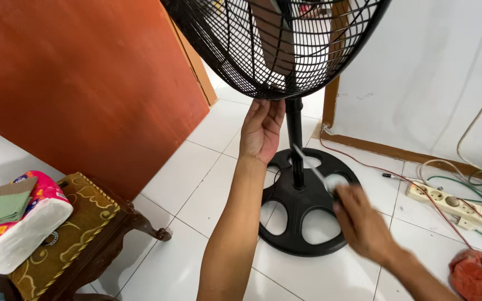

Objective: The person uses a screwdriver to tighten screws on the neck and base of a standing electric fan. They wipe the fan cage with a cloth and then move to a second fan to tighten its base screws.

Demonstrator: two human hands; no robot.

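Hands at the black wire-grille pedestal fan (274,44), top centre.
Your left hand (260,131), fingers together, cups the grille's lower edge. Your right hand (361,223), blurred at lower right, grips a thin silver-shafted tool (311,167) pointing toward the pole.

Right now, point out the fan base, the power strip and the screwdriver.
fan base (299,226), head view, black rim between holes
power strip (447,202), head view, cream top face
screwdriver (311,165), head view, blurred shaft

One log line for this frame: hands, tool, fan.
left hand: on fan grille bottom | right hand: holds screwdriver, blurred | fan base: on floor
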